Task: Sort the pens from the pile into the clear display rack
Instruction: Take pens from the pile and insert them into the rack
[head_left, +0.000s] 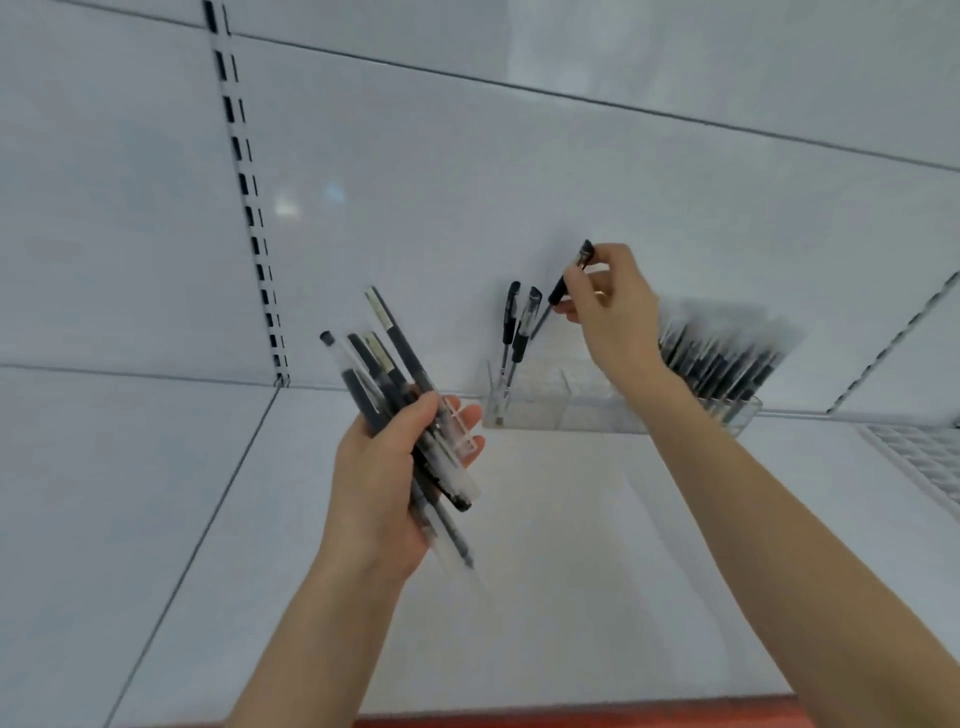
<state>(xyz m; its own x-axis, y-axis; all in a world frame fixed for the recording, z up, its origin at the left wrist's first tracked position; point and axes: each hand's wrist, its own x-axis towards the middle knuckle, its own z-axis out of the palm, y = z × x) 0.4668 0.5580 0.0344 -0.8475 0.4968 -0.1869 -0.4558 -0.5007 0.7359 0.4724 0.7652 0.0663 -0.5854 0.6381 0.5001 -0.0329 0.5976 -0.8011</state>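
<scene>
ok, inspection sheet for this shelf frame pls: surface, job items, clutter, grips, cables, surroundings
Surface: white shelf; the rack stands at its back.
Job's things: clear display rack; two pens standing in its left end; dark pens packed in its right end, blurred; bundle of pens; single pen.
Clutter: nothing seen.
Grips: left grip holds the bundle; right grip pinches the single pen above the rack.
Cables: nothing seen.
Surroundings: white back panel; slotted upright; wire grid at right; red edge below.
</scene>
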